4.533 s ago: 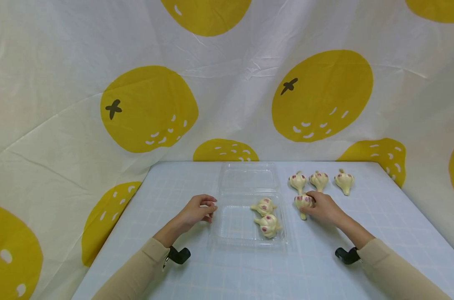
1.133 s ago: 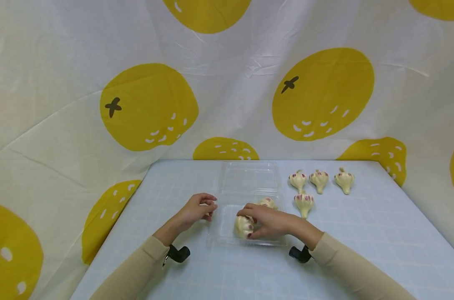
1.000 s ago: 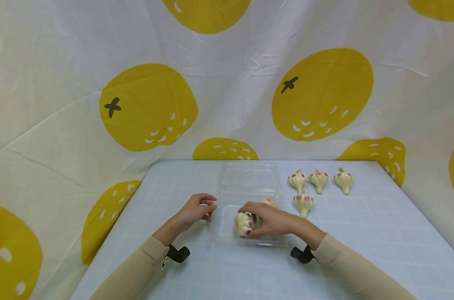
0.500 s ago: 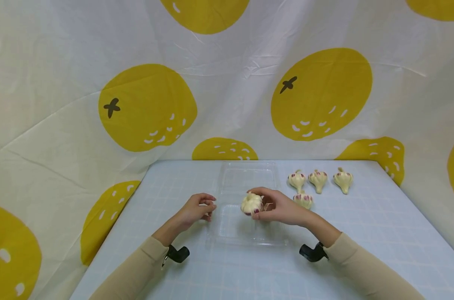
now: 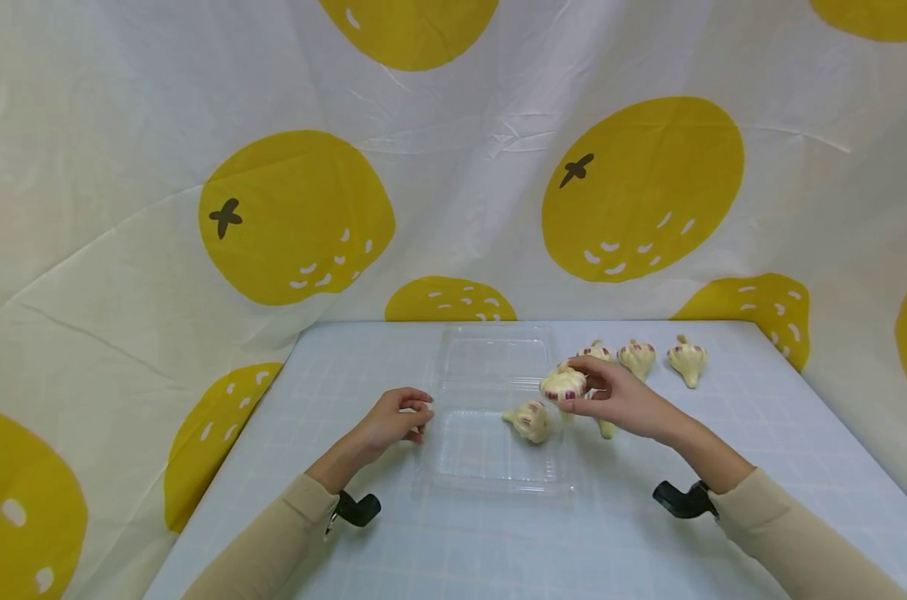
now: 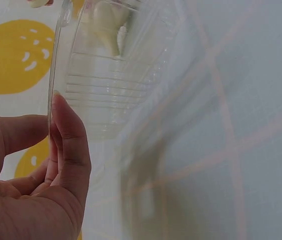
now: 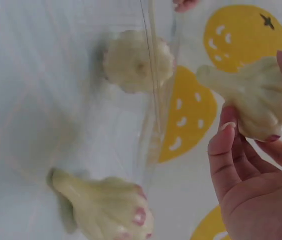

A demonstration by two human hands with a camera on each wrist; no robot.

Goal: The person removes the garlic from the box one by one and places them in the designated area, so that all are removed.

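A clear plastic clamshell container (image 5: 468, 454) lies opened out on the table, its lid (image 5: 496, 358) toward the back. My left hand (image 5: 393, 421) pinches its left rim between thumb and fingers, as the left wrist view shows. Between the thumb and fingers of my right hand (image 5: 633, 400), a cream garlic bulb (image 5: 562, 383) with purple marks is held above the container's right back part. Its stem points away from the palm in the right wrist view. One garlic bulb (image 5: 530, 422) lies inside the container, on the right side.
Right of the container, garlic bulbs stand in a back row: one (image 5: 594, 351) partly behind the right hand, another (image 5: 637, 359), and a third (image 5: 688, 362) farthest right. One more bulb (image 5: 607, 429) in front is mostly hidden by the hand. A lemon-print cloth (image 5: 453, 208) hangs behind the table.
My right hand, earlier at a bulb on the table, then gripped one inside the container, lifted it and carried it right and back. The left hand stays at the rim.
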